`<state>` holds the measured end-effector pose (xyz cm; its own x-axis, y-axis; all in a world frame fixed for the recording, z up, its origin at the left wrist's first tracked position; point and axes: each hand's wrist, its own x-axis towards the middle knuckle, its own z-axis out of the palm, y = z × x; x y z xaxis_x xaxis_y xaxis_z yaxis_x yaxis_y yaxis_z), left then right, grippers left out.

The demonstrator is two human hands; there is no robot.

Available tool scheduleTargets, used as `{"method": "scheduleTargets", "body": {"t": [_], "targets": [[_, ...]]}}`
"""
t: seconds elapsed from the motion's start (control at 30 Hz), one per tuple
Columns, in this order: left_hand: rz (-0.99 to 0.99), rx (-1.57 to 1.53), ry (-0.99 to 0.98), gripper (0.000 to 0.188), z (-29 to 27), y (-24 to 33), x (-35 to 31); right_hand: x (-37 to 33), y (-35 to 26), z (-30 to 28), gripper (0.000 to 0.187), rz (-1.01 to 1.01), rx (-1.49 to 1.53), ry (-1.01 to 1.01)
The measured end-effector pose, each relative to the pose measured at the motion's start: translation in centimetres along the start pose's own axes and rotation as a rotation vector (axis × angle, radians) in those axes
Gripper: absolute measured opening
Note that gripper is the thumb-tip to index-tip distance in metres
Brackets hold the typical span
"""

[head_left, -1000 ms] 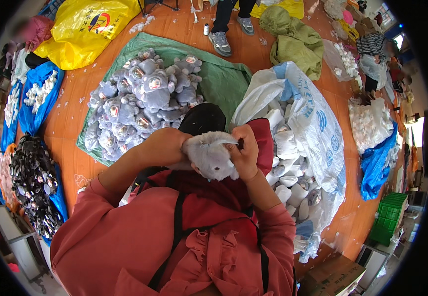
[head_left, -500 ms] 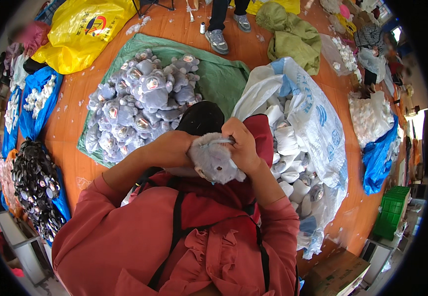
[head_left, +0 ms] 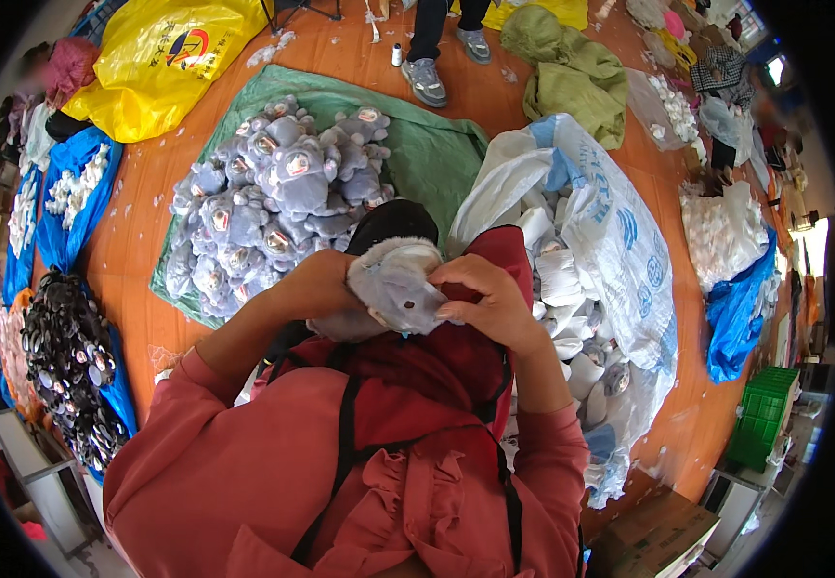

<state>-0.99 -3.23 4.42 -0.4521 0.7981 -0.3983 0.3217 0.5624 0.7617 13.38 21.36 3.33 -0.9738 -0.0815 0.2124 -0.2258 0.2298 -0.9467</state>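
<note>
Orange-brown floor (head_left: 138,260), left hand (head_left: 326,287) closed on grey plush piece (head_left: 396,287), right hand (head_left: 493,301) touching its edge, fingers parted, grip indeterminable.

Looking down from my end, I've got a coral-red top (head_left: 234,443), pretty loose, with a gathered ruffle (head_left: 429,482) in the same colour right of middle. The sleeves (head_left: 552,438) end around the elbows. I can see thin black straps (head_left: 346,429) too, plus deeper red cloth (head_left: 427,371) on the far side, over the lap.
</note>
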Motion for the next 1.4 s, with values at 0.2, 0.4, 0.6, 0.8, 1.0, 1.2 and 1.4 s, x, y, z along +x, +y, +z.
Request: {"method": "scheduleTargets", "body": {"t": [0.2, 0.4, 0.6, 0.8, 1.0, 1.2, 1.4], "targets": [[0.038, -0.016, 0.034, 0.053, 0.1, 0.2, -0.3, -0.6, 1.6, 2.0, 0.046, 0.133, -0.048, -0.002], [0.042, 0.064, 0.075, 0.067, 0.6, 0.2, 0.1, -0.3, 1.1, 2.3, 0.095, 0.267, -0.081, -0.205], [0.138, 0.005, 0.111, 0.065, 1.1, -0.1, 0.4, -0.6, 1.2, 3.5, 0.091, 0.309, 0.0, -0.19], [0.134, 0.038, 0.035, 0.058, 1.4, -0.6, 0.6, -0.3, 2.0, 3.0, 0.08, 0.383, 0.126, -0.32], [0.123, 0.098, -0.017, 0.04, 1.6, -0.4, 0.3, -0.1, 1.0, 1.7, 0.059, 0.506, 0.2, -0.514], [-0.024, -0.38, 0.185, 0.039, -0.2, -0.3, 0.3, -1.5, 4.6, 2.6, 0.058, 0.248, 0.669, 0.318], [-0.152, -1.246, 0.171, 0.046, 0.9, -0.4, 1.4, -0.2, 5.5, 4.8, 0.069, 0.14, 0.593, 0.235]]}}
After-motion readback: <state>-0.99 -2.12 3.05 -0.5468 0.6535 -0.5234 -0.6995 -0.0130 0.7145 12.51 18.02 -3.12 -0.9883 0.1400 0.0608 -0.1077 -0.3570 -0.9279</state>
